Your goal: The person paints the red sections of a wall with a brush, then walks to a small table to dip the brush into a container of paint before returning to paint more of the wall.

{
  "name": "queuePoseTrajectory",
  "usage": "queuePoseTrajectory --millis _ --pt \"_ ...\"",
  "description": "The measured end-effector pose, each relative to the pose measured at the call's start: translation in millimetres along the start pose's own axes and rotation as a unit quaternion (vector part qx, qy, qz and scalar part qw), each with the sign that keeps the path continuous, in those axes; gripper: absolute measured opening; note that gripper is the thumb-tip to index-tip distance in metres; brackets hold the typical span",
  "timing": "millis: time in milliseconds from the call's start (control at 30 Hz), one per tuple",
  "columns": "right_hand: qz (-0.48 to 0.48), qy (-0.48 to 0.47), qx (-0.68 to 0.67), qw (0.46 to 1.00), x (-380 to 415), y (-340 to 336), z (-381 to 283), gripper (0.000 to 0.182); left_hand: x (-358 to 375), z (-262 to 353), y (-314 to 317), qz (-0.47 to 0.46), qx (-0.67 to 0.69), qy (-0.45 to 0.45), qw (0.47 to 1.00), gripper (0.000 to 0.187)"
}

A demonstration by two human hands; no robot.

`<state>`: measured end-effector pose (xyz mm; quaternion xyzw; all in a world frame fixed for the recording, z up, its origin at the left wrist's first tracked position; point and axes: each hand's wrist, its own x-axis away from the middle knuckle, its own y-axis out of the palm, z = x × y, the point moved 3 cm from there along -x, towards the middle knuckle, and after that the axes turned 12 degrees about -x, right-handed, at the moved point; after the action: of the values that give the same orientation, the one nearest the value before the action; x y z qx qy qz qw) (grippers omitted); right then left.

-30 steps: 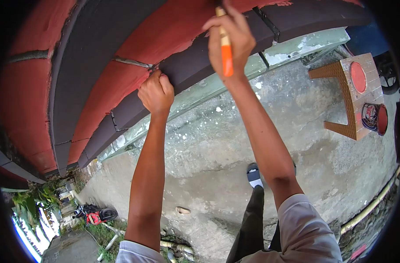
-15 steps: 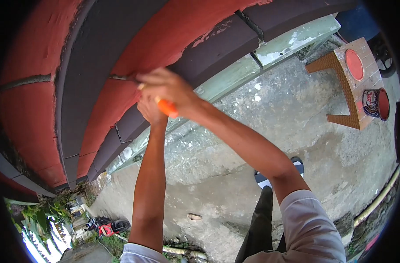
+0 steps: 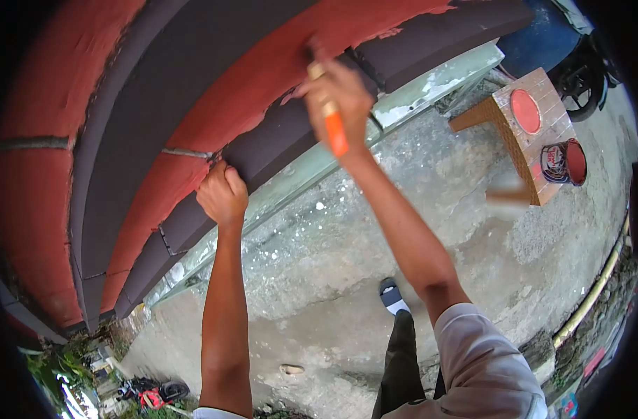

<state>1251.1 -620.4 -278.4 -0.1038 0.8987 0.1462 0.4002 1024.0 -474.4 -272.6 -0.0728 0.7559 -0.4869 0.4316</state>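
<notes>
My right hand [image 3: 348,101] is closed around a paintbrush [image 3: 335,129] with a wooden and orange handle. The blurred bristle end meets the red-painted band [image 3: 252,94] of the wall, close to its ragged lower border. Below that border runs a dark grey band [image 3: 277,136]. My left hand [image 3: 222,195], fingers curled in, rests against the wall at the end of a grey joint line [image 3: 186,152]; its fingertips are turned away, so what they grip, if anything, is hidden.
A wicker-sided stool [image 3: 502,122] at the right carries a red round lid [image 3: 525,112] and a paint can [image 3: 563,162]. Behind it stand a blue drum [image 3: 535,35] and a black wheel [image 3: 574,87]. A pale green ledge [image 3: 431,91] edges the concrete floor [image 3: 333,258].
My right hand has moved up and right along the wall with the paintbrush, away from my left hand. The left hand stays at the wall, now uncovered. The view has shifted slightly.
</notes>
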Motion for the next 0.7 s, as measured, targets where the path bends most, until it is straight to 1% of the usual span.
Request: queuePoseTrajectory --millis 33,67,100,167,233,267,367,433,500,567,633,667,700 --pt "-0.051 0.005 -0.033 0.998 6 8 -11 0.005 0 -1 0 0.002 -0.004 0.002 1.000 0.025" --pt "-0.078 -0.024 -0.077 0.994 15 18 -12 0.005 -1 0 -1 -0.014 -0.008 -0.003 1.000 0.025" --pt "-0.146 -0.012 -0.118 0.982 17 19 -22 0.009 -1 0 -2 -0.018 -0.004 -0.008 1.000 0.024" --pt "-0.208 -0.009 -0.172 0.963 14 14 -18 0.015 -1 0 -2 -0.032 0.004 -0.015 0.999 0.024" --pt "-0.209 -0.062 -0.109 0.970 -14 -13 5 0.014 0 -4 1 -0.030 0.004 -0.010 0.999 0.024" --pt "-0.191 -0.041 -0.095 0.976 -34 -33 21 0.013 0 -5 4 -0.032 0.002 -0.011 0.999 0.024" --pt "-0.204 -0.016 -0.059 0.977 -91 -95 46 0.016 0 -5 5 -0.020 0.016 -0.004 1.000 0.025" --pt "-0.166 -0.013 -0.012 0.986 -120 -125 68 0.016 2 -7 5 -0.030 0.013 -0.008 0.999 0.025" --pt "-0.093 -0.018 0.023 0.995 -146 -156 91 0.015 2 -8 6 -0.044 0.014 -0.019 0.999 0.025" --pt "-0.023 -0.010 0.057 0.998 -167 -188 115 0.010 1 -7 4 -0.051 0.009 -0.022 0.998 0.024" --pt "0.050 0.016 0.055 0.997 -183 -203 119 0.014 0 -5 5 -0.026 0.002 -0.017 1.000 0.024" --pt "0.063 0.009 0.077 0.995 -184 -204 119 0.012 0 -4 4 -0.014 -0.002 -0.014 1.000 0.024" --pt "0.083 0.007 0.080 0.993 -181 -203 118 0.012 0 -3 2 -0.022 0.001 -0.022 1.000 0.024"
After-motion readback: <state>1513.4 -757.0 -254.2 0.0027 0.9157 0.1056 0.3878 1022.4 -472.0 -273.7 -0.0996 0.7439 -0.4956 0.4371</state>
